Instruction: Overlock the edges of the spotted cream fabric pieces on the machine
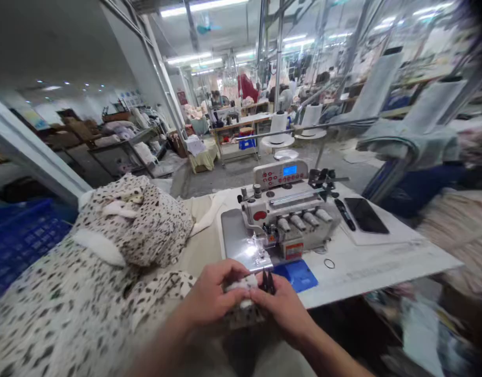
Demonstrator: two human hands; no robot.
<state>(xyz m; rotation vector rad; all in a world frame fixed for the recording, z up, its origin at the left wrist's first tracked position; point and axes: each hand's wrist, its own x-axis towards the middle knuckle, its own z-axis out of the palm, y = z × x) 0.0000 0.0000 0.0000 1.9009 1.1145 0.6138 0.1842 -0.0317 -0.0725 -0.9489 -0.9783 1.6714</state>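
The left hand [215, 290] is closed on a piece of pale fabric [244, 284], which is also pinched by the right hand [282, 306], where a dark pointed tool [268, 283] is gripped. The fabric is held just before the sewing machine [290, 220]. Spotted cloth [154, 225] is heaped at left. A phone [365, 215] is noted right of the machine; thread cones [279, 125] are sighted beyond.
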